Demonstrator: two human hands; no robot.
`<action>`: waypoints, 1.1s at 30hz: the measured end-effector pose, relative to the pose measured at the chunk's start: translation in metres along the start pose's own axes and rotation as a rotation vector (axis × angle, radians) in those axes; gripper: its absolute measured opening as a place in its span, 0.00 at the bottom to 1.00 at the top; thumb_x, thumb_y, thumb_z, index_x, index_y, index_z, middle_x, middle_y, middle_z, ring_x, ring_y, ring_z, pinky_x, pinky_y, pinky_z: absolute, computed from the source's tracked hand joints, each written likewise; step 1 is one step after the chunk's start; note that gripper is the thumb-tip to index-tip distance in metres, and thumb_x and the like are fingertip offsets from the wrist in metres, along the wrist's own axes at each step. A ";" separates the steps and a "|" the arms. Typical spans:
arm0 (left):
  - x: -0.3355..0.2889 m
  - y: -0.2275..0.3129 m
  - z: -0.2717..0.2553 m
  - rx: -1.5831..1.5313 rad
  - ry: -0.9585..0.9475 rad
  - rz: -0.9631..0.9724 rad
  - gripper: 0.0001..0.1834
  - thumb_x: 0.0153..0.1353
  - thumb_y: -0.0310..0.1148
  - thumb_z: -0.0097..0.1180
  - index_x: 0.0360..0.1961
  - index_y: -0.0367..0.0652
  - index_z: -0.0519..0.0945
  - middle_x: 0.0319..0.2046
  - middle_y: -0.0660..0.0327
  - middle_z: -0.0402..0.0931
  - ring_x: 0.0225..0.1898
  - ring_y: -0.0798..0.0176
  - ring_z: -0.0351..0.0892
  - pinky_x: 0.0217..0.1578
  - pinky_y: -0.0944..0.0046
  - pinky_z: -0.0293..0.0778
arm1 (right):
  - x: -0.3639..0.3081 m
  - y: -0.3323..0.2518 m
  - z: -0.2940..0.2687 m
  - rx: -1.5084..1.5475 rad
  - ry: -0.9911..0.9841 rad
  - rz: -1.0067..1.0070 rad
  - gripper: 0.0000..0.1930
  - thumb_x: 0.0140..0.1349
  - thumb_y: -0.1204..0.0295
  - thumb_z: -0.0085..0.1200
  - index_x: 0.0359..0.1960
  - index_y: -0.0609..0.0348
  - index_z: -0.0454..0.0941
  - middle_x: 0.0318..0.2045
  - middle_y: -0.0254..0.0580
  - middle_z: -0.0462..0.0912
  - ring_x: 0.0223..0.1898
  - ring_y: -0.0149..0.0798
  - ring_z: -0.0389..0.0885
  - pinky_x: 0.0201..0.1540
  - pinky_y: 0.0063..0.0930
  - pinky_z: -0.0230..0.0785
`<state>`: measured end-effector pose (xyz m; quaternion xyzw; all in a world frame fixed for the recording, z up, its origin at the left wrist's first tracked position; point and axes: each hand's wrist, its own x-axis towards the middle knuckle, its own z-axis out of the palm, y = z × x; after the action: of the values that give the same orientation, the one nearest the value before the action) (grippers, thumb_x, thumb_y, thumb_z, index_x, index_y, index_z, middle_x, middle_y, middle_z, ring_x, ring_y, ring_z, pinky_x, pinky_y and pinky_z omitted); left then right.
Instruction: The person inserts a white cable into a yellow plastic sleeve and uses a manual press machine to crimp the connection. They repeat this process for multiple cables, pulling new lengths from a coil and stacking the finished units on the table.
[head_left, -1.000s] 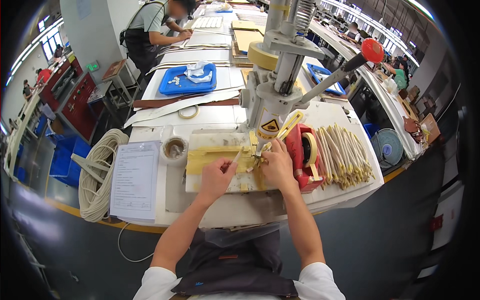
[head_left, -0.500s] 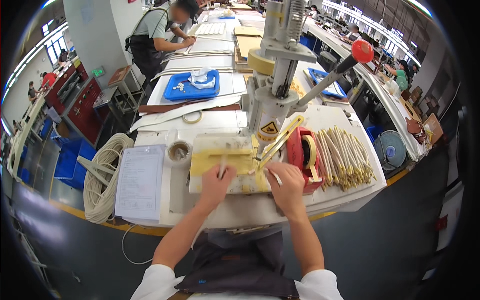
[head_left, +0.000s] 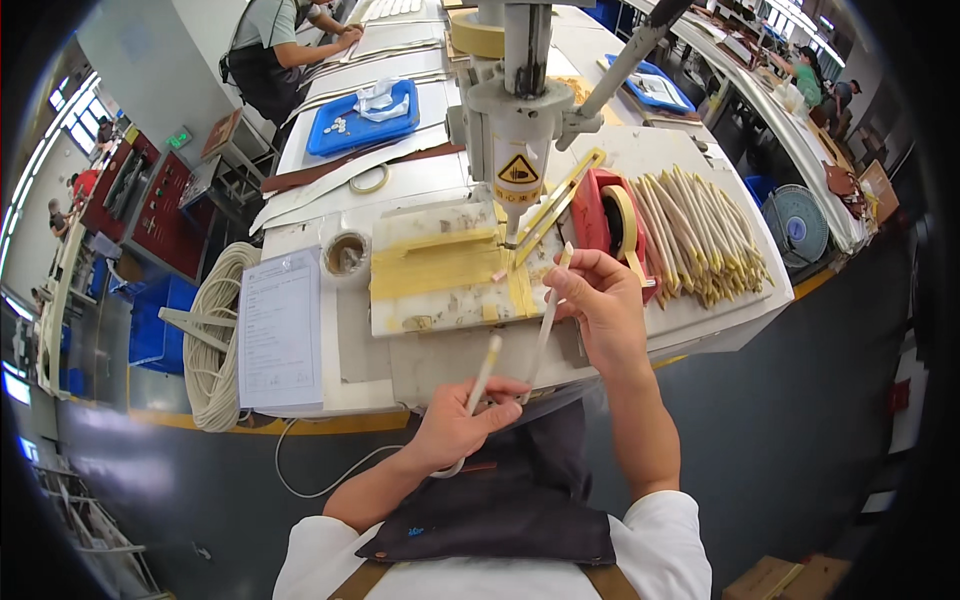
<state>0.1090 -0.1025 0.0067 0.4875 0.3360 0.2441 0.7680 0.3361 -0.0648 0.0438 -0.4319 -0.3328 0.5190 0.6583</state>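
Note:
My left hand [head_left: 462, 422], in front of the table edge, is closed around a white cord. Its cut end [head_left: 486, 368] sticks up above the fingers, and its tail trails out below the hand. Higher and to the right, my right hand [head_left: 605, 305] pinches a short white cord piece [head_left: 545, 325] near its top end. The lower end of that piece reaches the fingers of my left hand. Behind the hands lies a white board [head_left: 400, 315] with yellow tape strips, under a press [head_left: 515, 130] with a long lever.
Right of the press stand a red tape dispenser [head_left: 592, 205] and a pile of cord pieces with yellow ends [head_left: 695, 235]. Left are a tape roll [head_left: 347, 255], a printed sheet [head_left: 280, 335] and a cord coil [head_left: 212, 345]. A blue tray [head_left: 330, 135] sits farther back, near a co-worker [head_left: 270, 60].
Both hands have come off the taped board toward me. The left hand moved down near the apron; the right stays higher, with the short cord piece spanning the two. The view has tilted downward.

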 end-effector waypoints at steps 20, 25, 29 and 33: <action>-0.015 -0.012 0.021 0.274 -0.016 -0.010 0.11 0.67 0.34 0.62 0.42 0.36 0.87 0.27 0.65 0.80 0.28 0.76 0.74 0.30 0.72 0.76 | -0.004 0.006 -0.010 0.008 0.051 -0.043 0.13 0.60 0.77 0.65 0.45 0.66 0.78 0.34 0.40 0.86 0.30 0.29 0.85 0.29 0.20 0.81; -0.013 -0.011 0.022 0.341 0.014 -0.041 0.10 0.66 0.32 0.62 0.41 0.35 0.87 0.28 0.64 0.81 0.30 0.74 0.76 0.32 0.72 0.77 | -0.010 -0.001 -0.008 -0.014 0.024 -0.052 0.11 0.61 0.76 0.63 0.44 0.66 0.79 0.30 0.40 0.85 0.26 0.26 0.82 0.25 0.17 0.74; -0.018 -0.003 0.025 0.273 0.076 -0.038 0.08 0.65 0.30 0.63 0.40 0.36 0.87 0.28 0.64 0.82 0.29 0.74 0.76 0.31 0.73 0.72 | -0.020 -0.031 -0.024 -0.045 -0.079 -0.042 0.08 0.65 0.72 0.61 0.40 0.64 0.81 0.28 0.41 0.85 0.20 0.25 0.77 0.23 0.18 0.71; -0.017 -0.013 0.014 0.267 0.119 0.030 0.09 0.64 0.30 0.63 0.40 0.34 0.87 0.28 0.62 0.82 0.25 0.76 0.74 0.25 0.74 0.67 | -0.014 -0.089 -0.087 0.027 0.215 -0.658 0.05 0.64 0.77 0.60 0.38 0.67 0.81 0.31 0.45 0.86 0.31 0.33 0.86 0.35 0.23 0.82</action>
<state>0.1089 -0.1277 0.0034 0.5748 0.4032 0.2373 0.6713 0.4450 -0.1057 0.0906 -0.3447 -0.3762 0.2347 0.8274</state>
